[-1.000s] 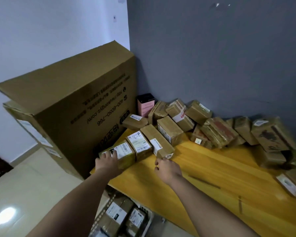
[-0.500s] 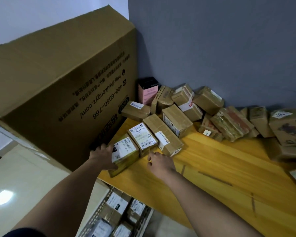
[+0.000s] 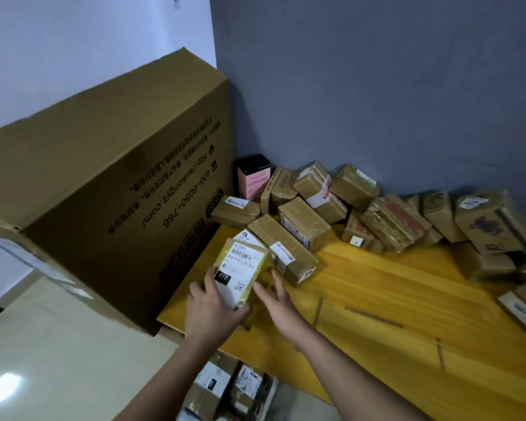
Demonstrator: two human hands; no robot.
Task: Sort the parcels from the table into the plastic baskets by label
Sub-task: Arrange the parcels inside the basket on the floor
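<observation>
A big brown carton [image 3: 113, 189] stands on the floor against the left end of the yellow wooden worktop [image 3: 392, 314]; take that carton as the landmark. To its right, along the grey wall, a heap of taped parcels [image 3: 362, 208] lies on the worktop, well beyond the hands. Below the carton's near corner, under the worktop's edge, a plastic basket [image 3: 269, 390] already holds several labelled parcels.

Just right of the carton's lower face, lifted clear of the worktop, is the parcel in hand [image 3: 240, 275], wrapped in yellowish tape, its white label turned up and showing a black "010" tag. The left hand [image 3: 208, 311] is the grip, thumb across the label and fingers curled under the parcel's near end. The right hand [image 3: 278, 299] lies relaxed with fingers spread along the parcel's right side, steadying it.

The step looks like reading the label. Next, probably, comes matching "010" to the right basket and lowering the parcel in; which basket that is cannot be told here.
</observation>
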